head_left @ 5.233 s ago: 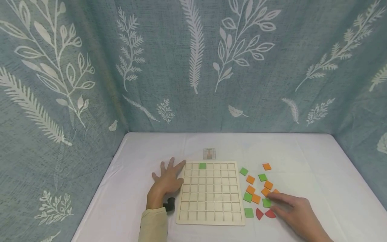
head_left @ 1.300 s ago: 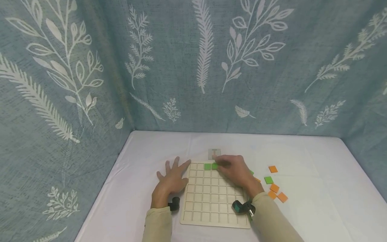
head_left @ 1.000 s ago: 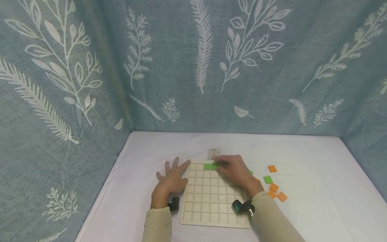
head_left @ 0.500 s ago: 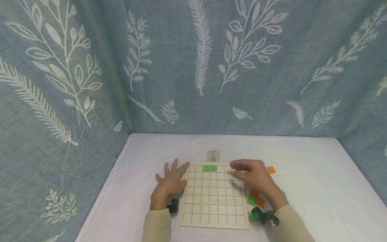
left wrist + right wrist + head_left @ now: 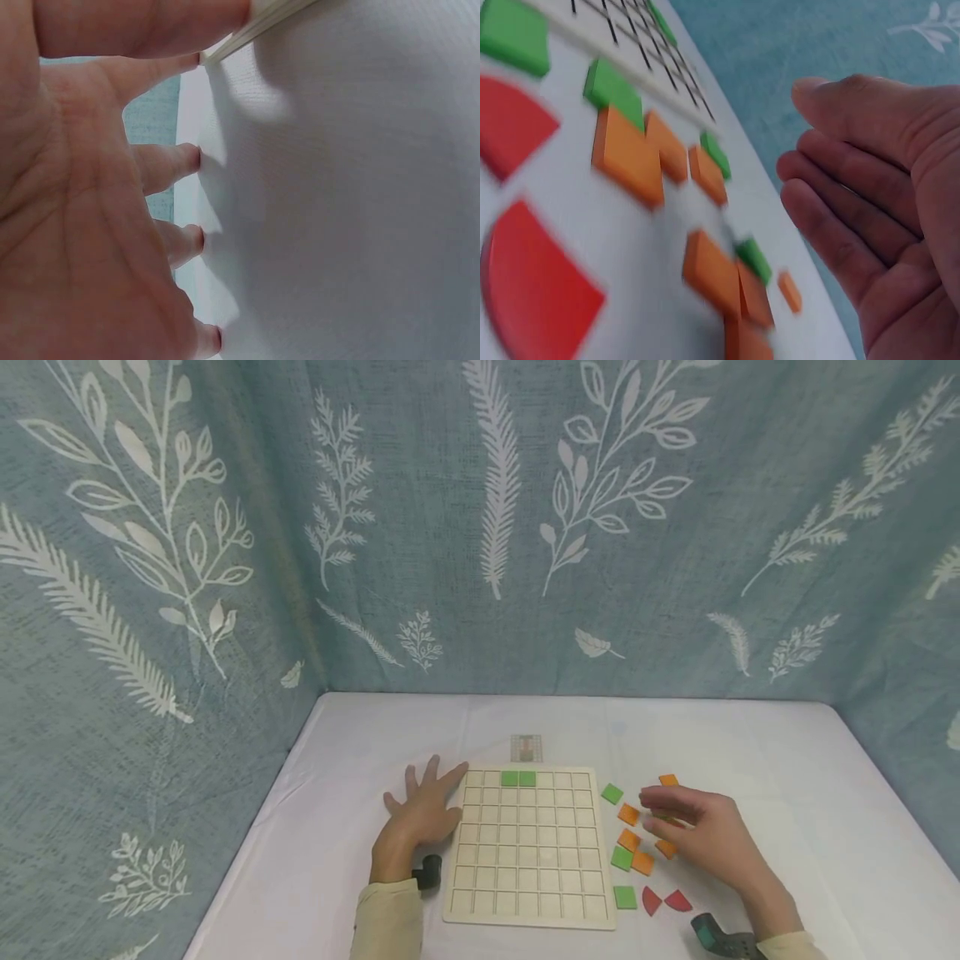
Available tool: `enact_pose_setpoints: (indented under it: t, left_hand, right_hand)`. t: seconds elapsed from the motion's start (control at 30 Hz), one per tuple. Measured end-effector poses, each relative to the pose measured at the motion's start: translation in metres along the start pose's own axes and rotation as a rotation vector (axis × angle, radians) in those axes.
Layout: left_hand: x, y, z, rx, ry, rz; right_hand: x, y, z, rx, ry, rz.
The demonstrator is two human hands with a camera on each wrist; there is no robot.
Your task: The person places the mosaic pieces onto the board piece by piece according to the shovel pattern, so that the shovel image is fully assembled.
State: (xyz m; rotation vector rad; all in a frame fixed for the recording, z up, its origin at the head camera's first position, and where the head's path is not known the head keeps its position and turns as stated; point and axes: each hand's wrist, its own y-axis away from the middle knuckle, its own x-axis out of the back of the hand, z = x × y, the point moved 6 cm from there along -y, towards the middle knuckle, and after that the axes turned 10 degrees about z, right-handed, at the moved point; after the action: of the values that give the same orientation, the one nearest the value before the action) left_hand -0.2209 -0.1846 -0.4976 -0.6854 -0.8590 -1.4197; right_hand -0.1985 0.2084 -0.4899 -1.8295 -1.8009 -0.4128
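Observation:
A pale wooden grid board (image 5: 528, 847) lies flat on the white table. Two green square tiles (image 5: 518, 779) sit side by side in its top row. My left hand (image 5: 422, 812) is spread at the board's left edge, its thumb and index finger touching the rim; in the left wrist view the other fingertips rest on the cloth. Over the loose tiles right of the board hovers my right hand (image 5: 705, 831), fingers loosely bent and holding nothing. Beneath and around it lie several orange tiles (image 5: 626, 157), green tiles (image 5: 613, 90) and two red wedge pieces (image 5: 540, 281).
A small card with a printed grid pattern (image 5: 527, 748) lies just behind the board. One green tile (image 5: 625, 897) is close to the board's lower right corner. A blue-grey curtain with white leaf prints (image 5: 442, 527) hangs behind the table.
A second green tile now sits in the top row, let go by my right hand. That hand has moved right, off the board and over the loose tiles. My left hand has stayed put.

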Motion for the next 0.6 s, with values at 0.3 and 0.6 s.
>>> enact_pose_setpoints:
  t: [0.3, 0.6]
  left_hand:
    - [0.000, 0.001, 0.001, -0.001, 0.000, 0.000]
    - [-0.001, -0.001, -0.001, -0.007, -0.009, -0.005]
  right_hand:
    - [0.025, 0.020, 0.024, -0.075, 0.158, 0.026]
    - [0.036, 0.030, 0.038, -0.093, 0.160, 0.027]
